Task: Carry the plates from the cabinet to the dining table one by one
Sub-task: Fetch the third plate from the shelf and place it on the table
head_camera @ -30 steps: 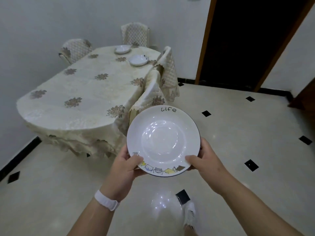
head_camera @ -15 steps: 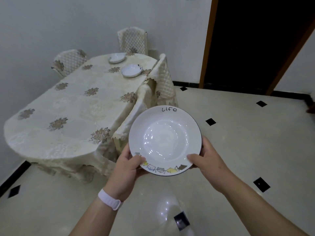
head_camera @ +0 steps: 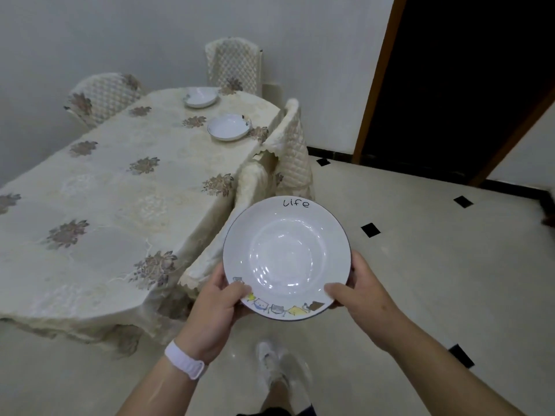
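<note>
I carry a white deep plate [head_camera: 286,256] with "Life" written on its far rim and small cartoon figures on its near rim. My left hand [head_camera: 217,307] grips its near-left rim, thumb on top. My right hand [head_camera: 360,298] grips the near-right rim the same way. The plate hangs level over the floor, just right of the dining table [head_camera: 114,211], which wears a cream floral cloth. Two more white plates lie at the table's far end: one [head_camera: 229,127] near the right edge, another [head_camera: 200,97] farther back.
Quilted-covered chairs stand around the table: one [head_camera: 289,154] tucked in at the right side just beyond my plate, one [head_camera: 234,66] at the far end, one [head_camera: 102,99] on the left. A dark doorway [head_camera: 456,85] opens at the right. My shoe [head_camera: 271,364] is on the glossy tiled floor.
I have walked closer to the table; it and the chairs now fill more of the view. Both hands keep the same hold on the plate.
</note>
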Motion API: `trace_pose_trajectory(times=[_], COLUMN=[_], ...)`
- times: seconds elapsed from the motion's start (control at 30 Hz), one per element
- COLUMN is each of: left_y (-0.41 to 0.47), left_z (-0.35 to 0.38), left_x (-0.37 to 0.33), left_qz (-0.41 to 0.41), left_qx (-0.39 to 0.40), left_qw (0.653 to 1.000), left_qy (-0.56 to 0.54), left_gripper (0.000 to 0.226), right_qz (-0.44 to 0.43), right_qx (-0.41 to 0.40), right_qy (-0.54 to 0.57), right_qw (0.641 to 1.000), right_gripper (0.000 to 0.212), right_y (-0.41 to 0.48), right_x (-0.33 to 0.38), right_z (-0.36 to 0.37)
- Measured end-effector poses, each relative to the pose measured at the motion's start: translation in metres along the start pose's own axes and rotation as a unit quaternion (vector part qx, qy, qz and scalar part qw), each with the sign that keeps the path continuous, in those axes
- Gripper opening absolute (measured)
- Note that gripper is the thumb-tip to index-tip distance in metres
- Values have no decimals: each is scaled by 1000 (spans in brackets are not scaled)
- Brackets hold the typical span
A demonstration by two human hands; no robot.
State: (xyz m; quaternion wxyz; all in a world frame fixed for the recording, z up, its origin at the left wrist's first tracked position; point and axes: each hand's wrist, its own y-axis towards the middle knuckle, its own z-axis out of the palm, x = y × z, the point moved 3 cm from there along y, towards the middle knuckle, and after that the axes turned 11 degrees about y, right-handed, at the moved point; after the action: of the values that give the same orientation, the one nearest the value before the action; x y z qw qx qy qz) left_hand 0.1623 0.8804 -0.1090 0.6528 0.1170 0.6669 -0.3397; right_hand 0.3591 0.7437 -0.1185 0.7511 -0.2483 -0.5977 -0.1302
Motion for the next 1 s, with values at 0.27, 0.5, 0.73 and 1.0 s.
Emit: trace_pose_trajectory(times=[0.27, 0.5, 0.73, 1.0], left_y=[123, 192, 201, 181], left_z=[-49, -121, -177, -223], left_x=[-30, -62, -69, -47], left_qz=[15, 22, 47, 14], left_qx=[-16, -54, -138, -267], left_qw=[1000, 997, 988, 962], left_qy=[-22, -60, -49, -56], left_gripper=[56, 58, 56, 54], right_qz=[10, 7, 12, 43], right_qx=[10, 56, 133, 255], right_qy=[-45, -56, -94, -132], right_qw=[999, 997, 987, 957], right_gripper=[55, 55, 62, 63], right_y=[135, 233, 292, 340], right_x=[36, 58, 60, 38], right_z=[38, 108, 167, 231])
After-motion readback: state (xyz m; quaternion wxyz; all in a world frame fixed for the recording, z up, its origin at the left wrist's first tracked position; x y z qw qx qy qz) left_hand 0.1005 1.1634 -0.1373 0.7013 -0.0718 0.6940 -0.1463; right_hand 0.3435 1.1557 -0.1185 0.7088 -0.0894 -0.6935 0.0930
